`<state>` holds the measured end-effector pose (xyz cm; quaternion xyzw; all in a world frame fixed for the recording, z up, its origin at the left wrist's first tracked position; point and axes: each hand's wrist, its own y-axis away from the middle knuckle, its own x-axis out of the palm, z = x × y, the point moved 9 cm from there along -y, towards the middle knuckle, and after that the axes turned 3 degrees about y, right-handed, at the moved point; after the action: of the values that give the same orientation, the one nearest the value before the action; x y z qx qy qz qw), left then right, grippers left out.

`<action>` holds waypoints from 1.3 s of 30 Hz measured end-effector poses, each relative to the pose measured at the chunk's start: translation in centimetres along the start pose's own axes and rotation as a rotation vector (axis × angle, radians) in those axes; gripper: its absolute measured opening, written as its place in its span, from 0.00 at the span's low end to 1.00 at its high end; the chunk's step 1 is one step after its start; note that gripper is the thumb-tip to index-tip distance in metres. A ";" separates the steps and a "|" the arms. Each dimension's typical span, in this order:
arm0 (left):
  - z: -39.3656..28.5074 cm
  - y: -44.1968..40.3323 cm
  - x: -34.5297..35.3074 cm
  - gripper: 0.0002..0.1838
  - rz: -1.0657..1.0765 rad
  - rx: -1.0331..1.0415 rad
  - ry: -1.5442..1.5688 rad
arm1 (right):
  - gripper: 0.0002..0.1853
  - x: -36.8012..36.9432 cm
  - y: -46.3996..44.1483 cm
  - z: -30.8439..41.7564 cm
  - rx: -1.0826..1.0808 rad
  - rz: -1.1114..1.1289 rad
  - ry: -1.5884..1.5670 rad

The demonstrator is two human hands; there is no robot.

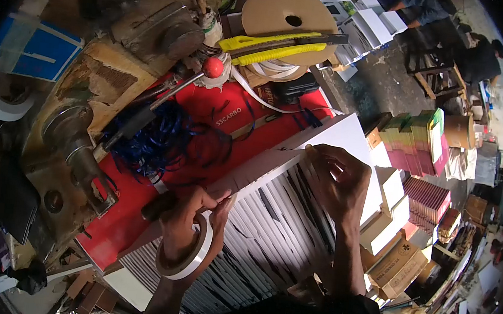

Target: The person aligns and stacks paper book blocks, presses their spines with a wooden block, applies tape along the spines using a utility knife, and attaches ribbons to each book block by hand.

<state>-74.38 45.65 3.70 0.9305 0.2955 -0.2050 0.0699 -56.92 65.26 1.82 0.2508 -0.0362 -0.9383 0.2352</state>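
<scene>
Head view: book stack [256,230] lay just below both pinches.
Left hand [182,220] pinched its edge; right hand [346,184] pinched something unclear farther along. Tape roll [201,259], hanging around left palm, could perhaps catch pages and shift them.

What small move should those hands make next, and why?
Perhaps slide the right hand along the pale strip toward the left hand, pressing lightly: the strip seems to run along the paper stack between both hands, and a tape roll circles the left hand.
</scene>
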 end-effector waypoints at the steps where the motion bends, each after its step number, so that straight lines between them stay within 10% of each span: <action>1: -0.3 0.0 0.0 0.11 0.022 0.032 -0.063 | 0.10 0.0 0.0 0.0 0.004 -0.001 0.001; 22: -1.2 0.4 -0.3 0.15 -0.052 0.122 -0.227 | 0.18 -0.2 0.0 -1.9 0.215 -0.046 -0.082; 35: -0.7 0.8 -0.1 0.13 -0.128 0.156 -0.242 | 0.07 0.8 0.4 0.2 0.012 -0.100 0.029; 39: -0.5 0.8 0.0 0.14 -0.152 0.161 -0.200 | 0.12 0.7 2.6 3.9 -0.430 -0.319 0.425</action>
<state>-73.75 45.11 4.20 0.8830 0.3392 -0.3243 0.0085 -58.27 62.41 5.42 0.3877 0.2518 -0.8763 0.1355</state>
